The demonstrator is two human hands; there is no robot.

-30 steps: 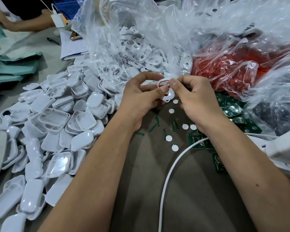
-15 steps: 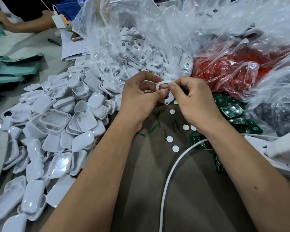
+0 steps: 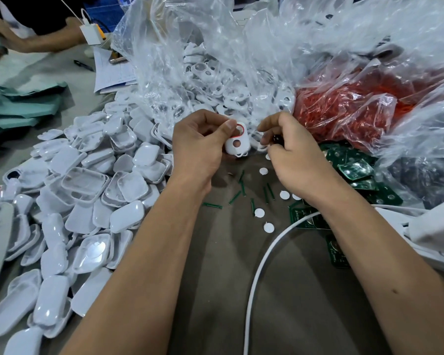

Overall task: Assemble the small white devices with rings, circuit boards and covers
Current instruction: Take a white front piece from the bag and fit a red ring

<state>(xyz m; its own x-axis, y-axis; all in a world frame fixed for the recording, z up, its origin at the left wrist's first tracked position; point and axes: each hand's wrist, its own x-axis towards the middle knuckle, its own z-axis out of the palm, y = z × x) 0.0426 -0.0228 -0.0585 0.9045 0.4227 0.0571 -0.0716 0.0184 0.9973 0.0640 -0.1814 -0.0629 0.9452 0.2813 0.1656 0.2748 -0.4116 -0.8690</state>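
My left hand (image 3: 198, 147) pinches a small white device shell (image 3: 235, 147) with two round holes; a red ring (image 3: 242, 129) sits round its upper hole. My right hand (image 3: 295, 155) is just to the right of the shell, apart from it, with its fingers curled round what looks like a small dark part (image 3: 277, 138). Green circuit boards (image 3: 356, 170) lie under my right wrist and to its right. Loose white covers (image 3: 82, 185) are heaped at the left. A clear bag of white shells (image 3: 215, 73) lies behind my hands, and a bag of red rings (image 3: 344, 116) at the right.
White round stickers (image 3: 263, 171) and short green strips (image 3: 235, 197) are scattered on the brown table between my forearms. A white cable (image 3: 267, 252) curves toward the near edge; a white appliance (image 3: 433, 226) sits at the right. Another person's arm (image 3: 36, 42) rests at the far left, near papers.
My right hand has let go of the shell and drawn off to the right. My left hand now holds the shell alone, turned so both holes face me.
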